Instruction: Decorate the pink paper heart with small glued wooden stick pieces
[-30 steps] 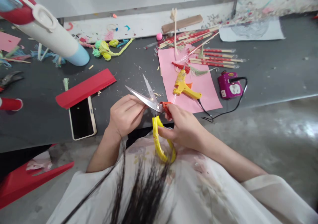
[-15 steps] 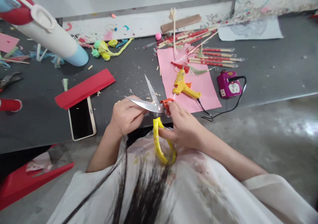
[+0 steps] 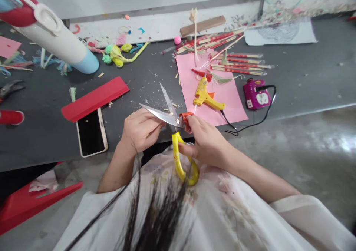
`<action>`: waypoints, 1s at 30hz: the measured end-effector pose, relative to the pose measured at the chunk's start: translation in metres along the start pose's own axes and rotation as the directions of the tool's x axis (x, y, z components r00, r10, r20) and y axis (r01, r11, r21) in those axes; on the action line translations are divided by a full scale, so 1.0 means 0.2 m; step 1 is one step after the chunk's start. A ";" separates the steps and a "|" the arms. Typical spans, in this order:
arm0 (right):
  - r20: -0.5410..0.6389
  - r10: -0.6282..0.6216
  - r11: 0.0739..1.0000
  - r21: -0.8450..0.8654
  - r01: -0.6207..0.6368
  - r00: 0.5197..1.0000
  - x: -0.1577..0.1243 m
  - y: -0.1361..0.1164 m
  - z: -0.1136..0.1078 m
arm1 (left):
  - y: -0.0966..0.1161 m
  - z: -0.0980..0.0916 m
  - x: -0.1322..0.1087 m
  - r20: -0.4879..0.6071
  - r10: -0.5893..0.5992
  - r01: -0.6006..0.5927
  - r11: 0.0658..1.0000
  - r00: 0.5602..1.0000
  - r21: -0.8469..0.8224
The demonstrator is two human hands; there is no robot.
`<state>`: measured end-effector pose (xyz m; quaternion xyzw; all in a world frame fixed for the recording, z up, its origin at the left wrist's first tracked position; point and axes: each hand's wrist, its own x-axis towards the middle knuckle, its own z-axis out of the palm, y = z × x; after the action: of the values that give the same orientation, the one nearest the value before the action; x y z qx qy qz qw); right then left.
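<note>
A pair of scissors (image 3: pixel 166 116) with a yellow handle loop is in my right hand (image 3: pixel 211 139), blades spread in a V pointing up and left. My right thumb lies at the yellow loop, and the fingers curl round a red-orange part by the pivot; whether that is the second handle I cannot tell. Beside the lower blade, my left hand (image 3: pixel 141 128) is closed with fingertips pinched together close to the blade. What it pinches is hidden. Small pale scraps lie on the dark table just past the blades.
A yellow glue gun (image 3: pixel 205 95) rests on pink paper (image 3: pixel 228 110), its cord near a purple box (image 3: pixel 256 94). Red-wrapped sticks (image 3: pixel 239 64) lie behind. To the left are a red folded piece (image 3: pixel 96 99), a phone (image 3: pixel 91 136) and a tall bottle (image 3: pixel 61 43).
Both hands have hardly moved. The scissors have shifted very slightly, the blade tips a little left and the yellow loop a little right.
</note>
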<state>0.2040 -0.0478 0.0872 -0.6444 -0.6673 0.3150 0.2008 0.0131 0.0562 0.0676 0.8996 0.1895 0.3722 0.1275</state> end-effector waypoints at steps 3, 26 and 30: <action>0.007 0.035 0.999 -0.004 -0.034 0.999 0.00 0.00 0.00 | 0.01 -0.01 0.00 0.004 -0.011 0.011 1.000 1.000 -0.003; 0.020 0.056 0.998 -0.003 -0.056 0.998 0.00 -0.01 -0.01 | -0.03 0.00 0.05 0.182 -0.068 0.113 0.961 0.981 -0.254; 0.042 0.054 0.998 0.022 -0.055 0.998 -0.01 -0.01 -0.01 | -0.03 0.00 0.05 0.180 -0.069 0.101 0.979 0.981 -0.175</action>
<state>0.2044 -0.0486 0.0896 -0.6534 -0.6498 0.3412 0.1855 0.0179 0.0648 0.0713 0.9041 0.1809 0.3027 0.2414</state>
